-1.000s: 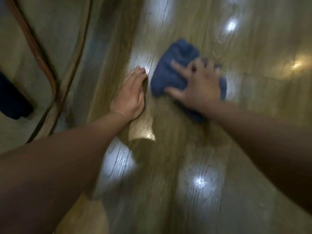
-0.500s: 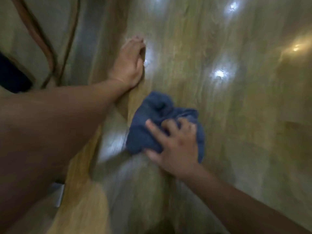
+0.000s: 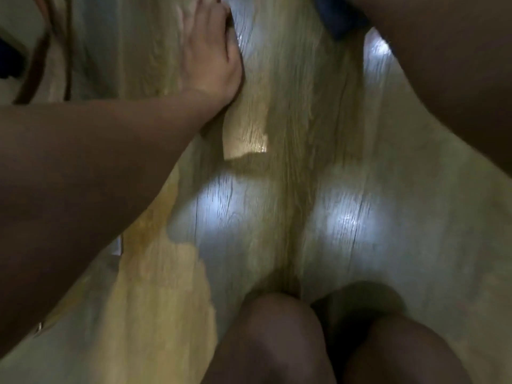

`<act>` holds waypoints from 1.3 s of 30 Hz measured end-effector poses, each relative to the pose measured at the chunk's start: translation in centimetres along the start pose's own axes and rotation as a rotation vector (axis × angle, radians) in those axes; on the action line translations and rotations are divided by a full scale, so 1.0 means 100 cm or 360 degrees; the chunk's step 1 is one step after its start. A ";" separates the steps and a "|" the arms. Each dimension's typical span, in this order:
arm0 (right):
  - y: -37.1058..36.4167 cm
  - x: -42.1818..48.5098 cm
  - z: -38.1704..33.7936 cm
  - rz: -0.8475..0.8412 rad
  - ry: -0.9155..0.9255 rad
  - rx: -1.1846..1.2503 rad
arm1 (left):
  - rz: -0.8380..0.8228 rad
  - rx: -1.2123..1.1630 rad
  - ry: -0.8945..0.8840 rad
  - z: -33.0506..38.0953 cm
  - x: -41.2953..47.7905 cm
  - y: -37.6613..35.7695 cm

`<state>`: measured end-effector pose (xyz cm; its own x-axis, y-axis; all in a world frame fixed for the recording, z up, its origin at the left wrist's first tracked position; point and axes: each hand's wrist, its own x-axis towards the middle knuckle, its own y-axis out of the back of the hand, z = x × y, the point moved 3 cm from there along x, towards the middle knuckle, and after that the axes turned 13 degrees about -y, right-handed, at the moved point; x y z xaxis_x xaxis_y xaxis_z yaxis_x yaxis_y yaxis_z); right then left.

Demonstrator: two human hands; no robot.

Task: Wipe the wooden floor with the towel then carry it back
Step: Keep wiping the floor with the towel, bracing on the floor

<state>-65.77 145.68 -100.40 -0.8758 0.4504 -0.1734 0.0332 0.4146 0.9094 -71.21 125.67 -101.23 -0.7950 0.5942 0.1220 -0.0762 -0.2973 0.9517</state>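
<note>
little of the towel (image 3: pixel 338 23) shows: a dark blue edge at the top, seemingly on the floor (image 3: pixel 401 273), half hidden under the right arm (image 3: pixel 443 67). the right grip is out of view, so its hold cannot be told. the left grip (image 3: pixel 210 51) lies flat, fingers straight, pressing the floor as a prop. the floor looks glossy, perhaps damp, so that palm could slide, or the towel could slip loose on a far reach. two knees (image 3: pixel 274 342) sit at the bottom edge. a brown cord (image 3: pixel 36 65) runs along the left, well apart from the towel, and could snag a wide stroke.
</note>
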 end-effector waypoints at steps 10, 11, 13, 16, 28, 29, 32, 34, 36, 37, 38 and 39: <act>-0.016 -0.276 0.020 -0.0322 0.1282 -0.0211 | -0.0073 -0.0046 -0.0028 0.003 -0.001 0.005; -0.015 -0.271 0.034 -0.0407 0.1481 -0.0219 | -0.0076 -0.0040 -0.0023 0.003 0.000 0.005; -0.004 -0.214 0.060 -0.0229 0.1440 -0.0149 | -0.0085 -0.0017 -0.0008 0.002 0.000 0.004; 0.035 -0.087 0.110 0.0338 0.0706 -0.0160 | -0.0077 0.0007 0.0018 0.001 0.000 0.002; 0.033 -0.249 0.130 0.0098 0.0710 -0.0042 | 0.0169 0.0069 -0.0044 -0.028 -0.001 -0.018; 0.040 -0.256 0.162 0.0093 0.0754 -0.0068 | 0.0180 0.0051 -0.0044 -0.033 0.000 -0.022; 0.078 -0.236 0.286 0.0431 -0.0076 -0.0192 | 0.0190 0.0047 0.0052 -0.041 0.005 -0.029; 0.108 -0.207 0.361 0.0666 -0.0898 -0.0162 | 0.0207 0.0106 0.0054 -0.041 0.003 -0.029; 0.125 -0.178 0.385 0.0828 -0.1603 0.0182 | 0.0191 0.0102 0.0045 -0.041 0.004 -0.028; 0.125 -0.168 0.378 0.0900 -0.1820 0.0232 | 0.0176 0.0063 0.0045 -0.042 0.004 -0.029; 0.121 -0.163 0.363 0.0938 -0.2010 0.0189 | 0.0154 0.0044 0.0027 -0.042 0.002 -0.029; 0.112 -0.163 0.338 0.0966 -0.2111 0.0077 | 0.0135 0.0036 -0.0002 -0.037 0.001 -0.027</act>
<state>-34.82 169.73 -100.15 0.3551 0.9347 -0.0143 0.2677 -0.0870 0.9596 -73.33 123.82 -104.85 -0.7975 0.5682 0.2027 0.0050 -0.3298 0.9440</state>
